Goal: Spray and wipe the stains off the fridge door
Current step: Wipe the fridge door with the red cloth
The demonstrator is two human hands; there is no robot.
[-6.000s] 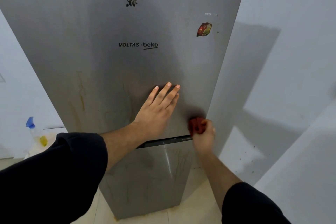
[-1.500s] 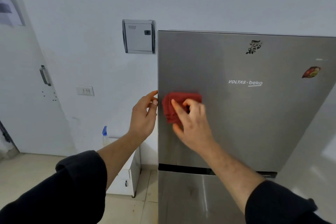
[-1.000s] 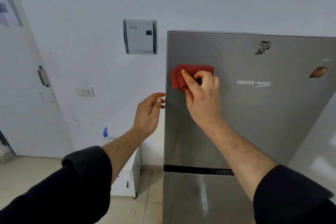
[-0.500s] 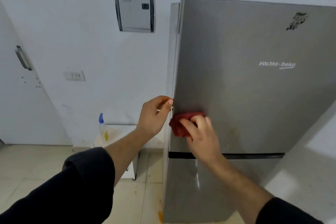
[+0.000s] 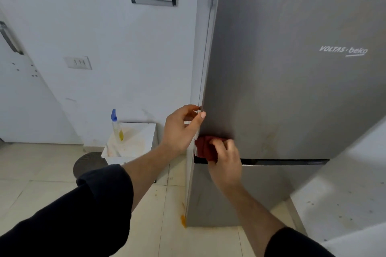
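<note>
The right hand (image 5: 224, 162) grips a crumpled red cloth (image 5: 205, 148) against the lower left corner of the brushed-steel door (image 5: 292, 89). The left hand (image 5: 180, 129) curls round the door's left edge, thumb on its face. Faint yellowish stains (image 5: 265, 131) lie right of the cloth. 1 bottle (image 5: 117, 125) stands on a white cabinet (image 5: 135, 142) by the white wall (image 5: 104, 27).

Spray bottle (image 5: 116, 123) left of fridge door (image 5: 292, 69)

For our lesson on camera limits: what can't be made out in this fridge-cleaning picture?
Head view: right hand covers part of the red cloth.
Head view: frame's top edge cuts off the fridge door.
Head view: label on the spray bottle is too small to read.
</note>
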